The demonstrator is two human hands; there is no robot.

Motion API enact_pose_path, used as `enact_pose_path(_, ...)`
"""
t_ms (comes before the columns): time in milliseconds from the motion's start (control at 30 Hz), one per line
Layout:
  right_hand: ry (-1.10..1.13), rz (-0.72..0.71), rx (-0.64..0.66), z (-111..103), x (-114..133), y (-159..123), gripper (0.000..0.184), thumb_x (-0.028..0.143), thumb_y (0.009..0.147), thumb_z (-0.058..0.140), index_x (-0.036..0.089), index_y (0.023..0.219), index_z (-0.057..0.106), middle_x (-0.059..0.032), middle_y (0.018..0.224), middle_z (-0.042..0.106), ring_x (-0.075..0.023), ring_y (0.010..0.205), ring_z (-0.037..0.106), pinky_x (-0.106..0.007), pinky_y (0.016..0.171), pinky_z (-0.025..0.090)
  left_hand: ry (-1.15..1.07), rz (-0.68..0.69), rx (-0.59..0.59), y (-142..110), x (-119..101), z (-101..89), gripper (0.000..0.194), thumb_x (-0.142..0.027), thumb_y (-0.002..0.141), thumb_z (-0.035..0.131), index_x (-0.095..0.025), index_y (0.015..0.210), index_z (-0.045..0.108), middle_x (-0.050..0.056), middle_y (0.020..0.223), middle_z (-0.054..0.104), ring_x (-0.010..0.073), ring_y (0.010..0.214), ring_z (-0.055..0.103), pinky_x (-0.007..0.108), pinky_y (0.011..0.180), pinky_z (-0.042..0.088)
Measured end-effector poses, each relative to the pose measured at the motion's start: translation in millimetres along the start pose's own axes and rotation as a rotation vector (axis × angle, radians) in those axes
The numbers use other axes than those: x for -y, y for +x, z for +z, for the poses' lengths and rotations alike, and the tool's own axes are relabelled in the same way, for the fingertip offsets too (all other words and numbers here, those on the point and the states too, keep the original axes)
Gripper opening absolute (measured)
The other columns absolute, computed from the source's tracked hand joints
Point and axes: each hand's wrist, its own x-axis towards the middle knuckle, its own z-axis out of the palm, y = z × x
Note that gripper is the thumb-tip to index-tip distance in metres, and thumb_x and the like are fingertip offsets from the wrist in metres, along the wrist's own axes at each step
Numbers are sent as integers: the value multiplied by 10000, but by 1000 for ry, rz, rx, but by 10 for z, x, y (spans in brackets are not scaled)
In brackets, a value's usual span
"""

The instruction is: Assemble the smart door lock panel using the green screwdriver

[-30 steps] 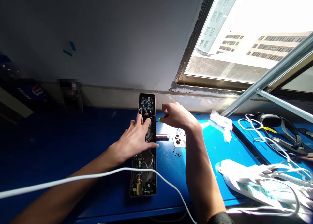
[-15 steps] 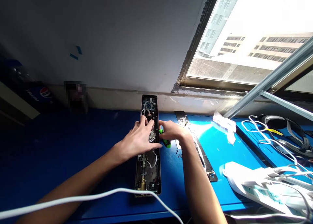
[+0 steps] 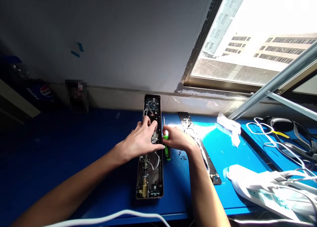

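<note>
An opened electronic door-lock body (image 3: 150,174) lies lengthwise on the blue table (image 3: 74,161), its wires and circuit board exposed. My left hand (image 3: 141,140) rests flat on its middle, fingers spread over the inner parts. My right hand (image 3: 176,138) is just right of the lock, closed on a green-handled screwdriver (image 3: 167,150) whose thin shaft points away from me beside the lock's edge.
A metal plate (image 3: 205,157) lies to the right of my right hand, with small dark screws (image 3: 183,158) beside it. White power strips and cables (image 3: 267,187) fill the right side. A white cable (image 3: 111,217) runs along the near edge. The wall and window stand behind.
My right hand came down from above the table to beside the lock and turned the screwdriver so its shaft points away. My left hand stayed on the lock.
</note>
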Motion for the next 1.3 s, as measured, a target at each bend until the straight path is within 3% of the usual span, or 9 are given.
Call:
enact_pose_path(367,48,6,51,6,-49,-69,182,237,827,656,237,1009,658,-6,758,713,-152,633,607,-252,579,339,20,0,8,-3,-18,-8,747,-689,826,726,-162,1319,530,190,1361,441,421,1161,624,533,961,570)
enact_pose_path(567,74,37,-11,-23,-54,-98,211,309,866,688,236,1059,643,-31,812,739,-177,696,640,-259,626,397,37,37,-89,-6,-56,-24,608,-588,819,794,-195,1221,562,177,1359,441,443,1398,423,593,1101,497)
enact_pose_path(667,103,57,-49,-33,-62,-107,169,368,918,660,232,1017,643,-46,829,748,-177,686,644,-261,615,409,47,66,-168,4,-49,-21,586,-576,831,796,-215,1232,569,167,1426,411,463,1534,229,633,1193,414)
enact_pose_path(800,179,53,-109,-80,-100,-125,78,280,955,592,232,954,653,-16,768,737,-141,607,629,-240,572,408,57,139,-221,25,-60,-11,406,-452,944,712,-211,1255,613,162,1519,371,460,1603,74,645,1256,343)
enact_pose_path(900,258,51,-203,-158,-165,-150,73,248,950,597,219,949,664,-22,796,747,-141,633,667,-233,568,443,61,290,-226,39,-85,-2,173,-274,1041,552,-183,1109,682,148,1507,433,392,1620,108,570,1287,347)
enact_pose_path(1033,353,58,-370,-272,-317,-209,237,408,997,571,202,902,638,-43,824,756,-156,686,725,-237,597,508,45,443,-209,60,-146,-1,242,-223,1069,474,-183,999,702,135,1488,496,327,1613,196,499,1257,427)
enact_pose_path(1167,346,127,-485,-352,-521,-285,472,589,1031,445,209,795,594,-35,728,722,-163,637,700,-264,623,510,41,493,-141,116,-245,-1,240,-278,1066,504,-187,984,711,126,1413,577,327,1571,310,506,1228,464)
enact_pose_path(1300,299,156,-424,-389,-688,-362,248,430,972,614,202,895,671,-42,866,768,-173,785,714,-269,721,515,95,525,-48,226,-335,81,239,-253,1061,516,-162,1028,734,131,1273,684,342,1495,431,495,1162,522)
